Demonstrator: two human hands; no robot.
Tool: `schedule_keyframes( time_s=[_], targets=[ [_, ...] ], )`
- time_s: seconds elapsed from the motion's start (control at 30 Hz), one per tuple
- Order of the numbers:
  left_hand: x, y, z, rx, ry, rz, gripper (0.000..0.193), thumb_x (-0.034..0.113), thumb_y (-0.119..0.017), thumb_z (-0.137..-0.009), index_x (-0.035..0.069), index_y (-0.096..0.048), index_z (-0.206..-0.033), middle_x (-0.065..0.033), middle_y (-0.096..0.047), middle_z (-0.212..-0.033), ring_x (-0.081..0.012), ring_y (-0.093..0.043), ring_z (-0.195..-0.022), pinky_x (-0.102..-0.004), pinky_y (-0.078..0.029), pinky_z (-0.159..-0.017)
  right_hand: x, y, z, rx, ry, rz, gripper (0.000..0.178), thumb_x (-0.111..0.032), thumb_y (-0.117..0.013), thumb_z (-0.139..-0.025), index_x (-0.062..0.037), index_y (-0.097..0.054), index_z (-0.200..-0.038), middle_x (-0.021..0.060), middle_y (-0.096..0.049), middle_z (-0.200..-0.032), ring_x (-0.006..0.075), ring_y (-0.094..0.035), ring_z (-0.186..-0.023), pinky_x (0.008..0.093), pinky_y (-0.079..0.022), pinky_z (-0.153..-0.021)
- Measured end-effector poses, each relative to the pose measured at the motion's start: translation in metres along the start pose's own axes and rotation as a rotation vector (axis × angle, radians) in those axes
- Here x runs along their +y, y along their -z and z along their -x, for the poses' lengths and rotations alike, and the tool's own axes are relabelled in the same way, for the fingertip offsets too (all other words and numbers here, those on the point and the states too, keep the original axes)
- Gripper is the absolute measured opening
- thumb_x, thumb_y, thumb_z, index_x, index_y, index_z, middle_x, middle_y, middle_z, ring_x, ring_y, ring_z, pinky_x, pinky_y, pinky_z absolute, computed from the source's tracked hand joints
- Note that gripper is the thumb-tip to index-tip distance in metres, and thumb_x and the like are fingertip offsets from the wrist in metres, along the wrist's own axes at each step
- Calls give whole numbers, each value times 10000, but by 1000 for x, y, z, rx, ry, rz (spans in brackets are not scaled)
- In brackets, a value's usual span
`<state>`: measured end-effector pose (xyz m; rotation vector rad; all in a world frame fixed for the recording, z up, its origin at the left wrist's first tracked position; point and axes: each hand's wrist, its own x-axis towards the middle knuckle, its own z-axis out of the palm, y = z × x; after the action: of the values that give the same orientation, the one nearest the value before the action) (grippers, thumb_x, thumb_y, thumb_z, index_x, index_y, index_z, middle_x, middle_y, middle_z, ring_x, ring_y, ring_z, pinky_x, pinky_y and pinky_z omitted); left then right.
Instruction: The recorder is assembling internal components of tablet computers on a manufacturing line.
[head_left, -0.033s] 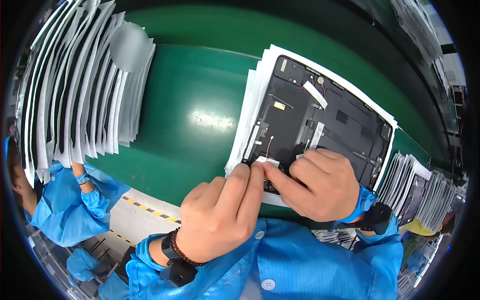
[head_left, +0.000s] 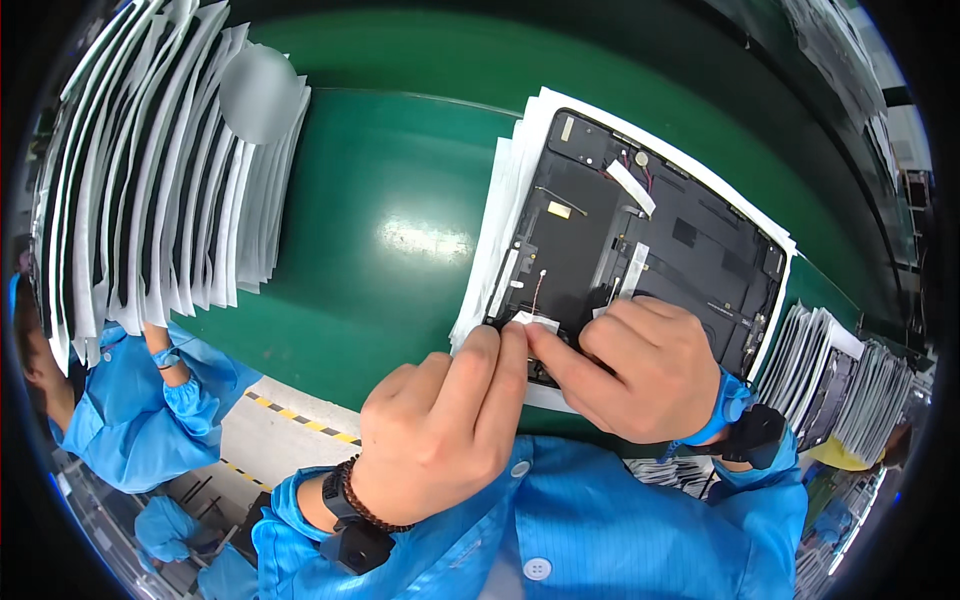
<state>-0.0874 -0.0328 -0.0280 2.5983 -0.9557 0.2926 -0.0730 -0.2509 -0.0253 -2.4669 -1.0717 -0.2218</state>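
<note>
A black tablet back housing [head_left: 690, 235] lies open side up on white sheets [head_left: 487, 215], fitted with thin wires and white tape strips. At its near left corner the fingertips of both my hands meet, touching the housing beside a small white tape piece [head_left: 536, 321]. A thin reddish wire [head_left: 538, 292] rises from that tape. My left hand [head_left: 435, 430] is closed, its fingers pressed together at the corner. My right hand [head_left: 650, 365] is closed too, its index fingertip against the tape and the other fingers curled over the housing. Anything between the fingertips is hidden.
Upright panels between white sheets [head_left: 150, 180] stand in a long row at the left on the green table [head_left: 360, 170]. Similar rows [head_left: 800, 360] are at the right. A person in a blue smock [head_left: 150, 410] works beyond the left row, one hand touching it.
</note>
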Motion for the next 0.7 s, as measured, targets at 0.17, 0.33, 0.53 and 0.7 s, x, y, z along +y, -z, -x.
schedule_keyframes(
  time_s=[0.17, 0.33, 0.53, 0.7],
  targets=[
    [0, 4, -5, -32, -12, -28, 401, 60, -641, -742, -49, -716, -1120, -72, -658, -1013, -95, -549, -591, -237, -430, -490, 1, 0, 1, 28, -11, -13, 373, -131, -669, -768, 12, -732, -1107, 9, -443, -740, 133, -506, -619, 271, -443, -494],
    [3, 5, -3, -44, 78, 35, 429, -49, -699, -699, -37, -707, -1127, -112, -671, -996, -184, -605, -601, -305, -464, -511, -1, -2, -1, 19, -19, 2, 360, -140, -669, -774, 5, -733, -1097, 5, -453, -745, 130, -510, -626, 265, -452, -500],
    [6, 2, -4, -61, 72, 28, 423, -51, -699, -697, -46, -706, -1120, -124, -674, -1000, -190, -612, -606, -311, -463, -507, 1, -2, 4, 21, -10, 17, 311, -162, -667, -794, -5, -733, -1055, -5, -491, -761, 124, -530, -670, 252, -472, -539],
    [8, 6, -5, -71, 55, 0, 417, -57, -694, -703, -52, -703, -1121, -133, -671, -1000, -193, -613, -608, -311, -458, -501, -1, 0, 6, 27, -1, 17, 298, -160, -665, -809, -4, -733, -1054, -6, -491, -758, 123, -532, -666, 254, -473, -538]
  ],
)
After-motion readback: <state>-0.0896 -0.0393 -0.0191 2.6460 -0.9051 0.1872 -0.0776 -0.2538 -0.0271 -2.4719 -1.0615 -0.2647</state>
